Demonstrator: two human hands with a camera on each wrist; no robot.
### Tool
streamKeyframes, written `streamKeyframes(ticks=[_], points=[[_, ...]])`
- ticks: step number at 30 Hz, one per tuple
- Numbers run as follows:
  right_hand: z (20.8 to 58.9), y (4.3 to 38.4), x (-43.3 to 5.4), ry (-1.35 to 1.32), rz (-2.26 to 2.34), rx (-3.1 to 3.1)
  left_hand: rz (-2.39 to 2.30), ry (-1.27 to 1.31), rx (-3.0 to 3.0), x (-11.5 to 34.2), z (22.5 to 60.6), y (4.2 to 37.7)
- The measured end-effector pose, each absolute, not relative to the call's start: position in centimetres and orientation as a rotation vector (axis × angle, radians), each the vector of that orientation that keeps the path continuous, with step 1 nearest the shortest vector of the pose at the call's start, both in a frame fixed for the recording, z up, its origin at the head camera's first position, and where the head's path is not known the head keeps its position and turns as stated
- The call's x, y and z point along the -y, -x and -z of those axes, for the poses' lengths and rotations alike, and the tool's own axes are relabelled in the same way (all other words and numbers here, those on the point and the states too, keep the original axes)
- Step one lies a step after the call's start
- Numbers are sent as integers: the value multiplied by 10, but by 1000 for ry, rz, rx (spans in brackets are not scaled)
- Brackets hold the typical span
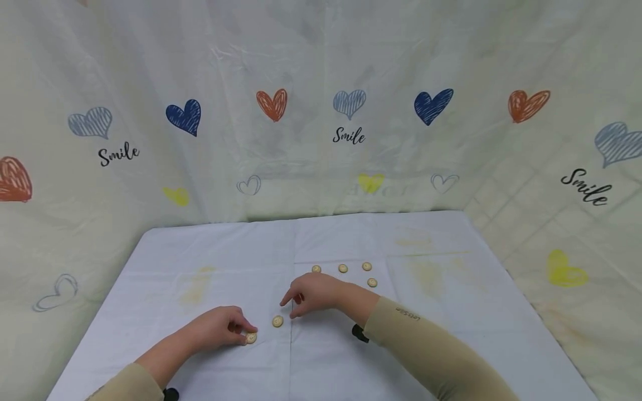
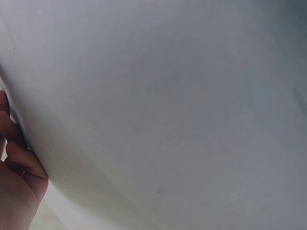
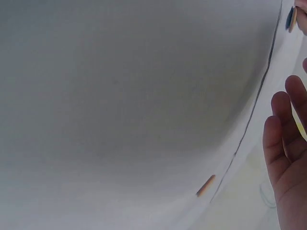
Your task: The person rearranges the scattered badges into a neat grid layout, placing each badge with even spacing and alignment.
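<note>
My left hand is low over the white-covered table with its thumb and index finger curled at the edges of a small round wooden disc. Just to the right lies another wooden disc, pale and marked on top. Over the table beside that one, my right hand reaches leftward, its index finger and thumb apart. In the left wrist view only curled fingers show at the left edge. The right wrist view shows loosely bent fingers, and a disc with fingertips against it at the top corner.
Beyond the right hand, several more discs lie on the table: one partly behind the hand, two in line with it, and one nearer. A heart-printed curtain hangs behind the table's far edge.
</note>
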State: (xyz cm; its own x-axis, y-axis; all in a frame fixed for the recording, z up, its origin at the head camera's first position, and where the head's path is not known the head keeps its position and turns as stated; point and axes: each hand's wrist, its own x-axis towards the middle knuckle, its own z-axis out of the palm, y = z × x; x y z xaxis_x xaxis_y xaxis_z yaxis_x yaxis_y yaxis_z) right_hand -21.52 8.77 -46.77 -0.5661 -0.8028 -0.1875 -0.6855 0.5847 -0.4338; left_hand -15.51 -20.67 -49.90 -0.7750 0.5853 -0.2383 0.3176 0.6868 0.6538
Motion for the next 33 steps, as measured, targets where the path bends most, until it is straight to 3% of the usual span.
streamKeyframes(ticks=[33], points=[[482,206,-54,1346,160,-2446,-848,-730,-2440,207,499,158]])
